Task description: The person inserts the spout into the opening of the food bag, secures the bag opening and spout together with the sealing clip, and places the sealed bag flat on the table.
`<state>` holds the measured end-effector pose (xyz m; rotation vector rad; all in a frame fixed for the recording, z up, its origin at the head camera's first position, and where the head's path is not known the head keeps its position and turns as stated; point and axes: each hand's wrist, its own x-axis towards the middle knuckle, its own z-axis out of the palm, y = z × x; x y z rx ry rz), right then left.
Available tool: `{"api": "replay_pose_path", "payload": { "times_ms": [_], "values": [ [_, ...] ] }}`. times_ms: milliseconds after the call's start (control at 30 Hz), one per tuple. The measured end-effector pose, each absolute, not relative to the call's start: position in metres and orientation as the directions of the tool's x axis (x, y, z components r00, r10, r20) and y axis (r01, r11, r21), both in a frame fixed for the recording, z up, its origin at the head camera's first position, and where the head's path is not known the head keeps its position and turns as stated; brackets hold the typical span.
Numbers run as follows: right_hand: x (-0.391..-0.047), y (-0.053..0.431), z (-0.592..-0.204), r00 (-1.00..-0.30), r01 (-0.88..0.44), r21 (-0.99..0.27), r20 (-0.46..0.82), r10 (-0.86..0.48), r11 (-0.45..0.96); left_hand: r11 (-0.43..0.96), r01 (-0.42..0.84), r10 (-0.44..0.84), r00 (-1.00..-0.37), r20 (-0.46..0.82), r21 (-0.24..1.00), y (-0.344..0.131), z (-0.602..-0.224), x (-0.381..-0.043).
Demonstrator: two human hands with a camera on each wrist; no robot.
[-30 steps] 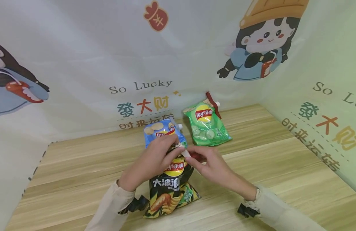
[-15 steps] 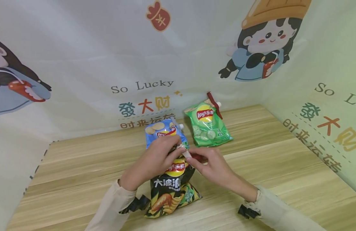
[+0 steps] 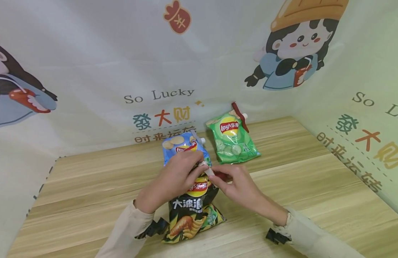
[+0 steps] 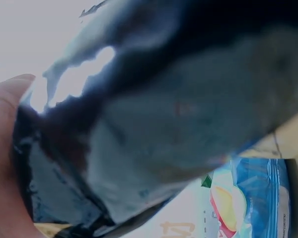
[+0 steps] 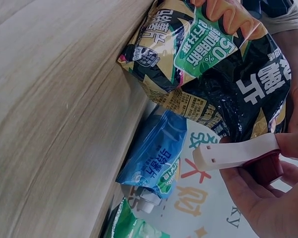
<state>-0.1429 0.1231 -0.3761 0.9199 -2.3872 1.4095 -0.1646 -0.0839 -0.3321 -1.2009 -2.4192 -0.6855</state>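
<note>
A black Lay's chip bag [image 3: 189,215] stands in front of me on the table. At its top my left hand [image 3: 176,175] grips the gathered edge, thumb close to a white bag clip [image 5: 236,153]. That clip has a dark red cap on its side. My right hand [image 3: 239,184] pinches it at the bag's top corner, thumb on the white strip and fingers around the red cap. In the left wrist view the bag's dark, shiny back [image 4: 139,129] fills most of the picture and hides the left fingertips.
Behind the black bag leans a blue chip bag [image 3: 168,154] with a grey clip and white cap, partly covered by my left hand. A green chip bag [image 3: 231,143] with a red clip stands to its right. A printed cloth [image 3: 89,71] backs the wooden table [image 3: 89,186].
The view has shifted a little. Both hands stay at the top of the black bag, the white clip between them, with hardly any movement.
</note>
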Motion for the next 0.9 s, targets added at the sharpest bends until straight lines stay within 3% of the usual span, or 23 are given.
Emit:
{"api": "replay_pose_path", "payload": {
  "times_ms": [167, 433, 733, 900],
  "values": [
    [-0.143, 0.126, -0.378, -0.789, -0.604, -0.721, 0.479, -0.385, 0.34, 0.529, 0.8, 0.627, -0.593, 0.505, 0.283, -0.08, -0.333, -0.165],
    [-0.144, 0.131, -0.375, -0.851, -0.505, -0.775, 0.372, -0.372, 0.381, 0.564, 0.767, 0.594, -0.633, 0.496, 0.304, -0.075, -0.335, -0.165],
    [-0.149, 0.141, -0.362, -0.787, -0.518, -0.779, 0.272, -0.554, 0.354, 0.574, 0.772, 0.561, -0.615, 0.554, 0.275, -0.081, -0.331, -0.167],
    [-0.151, 0.143, -0.359, -0.771, -0.53, -0.779, 0.278, -0.573, 0.336, 0.606, 0.754, 0.561, -0.63, 0.537, 0.253, -0.088, -0.326, -0.167]
  ]
}}
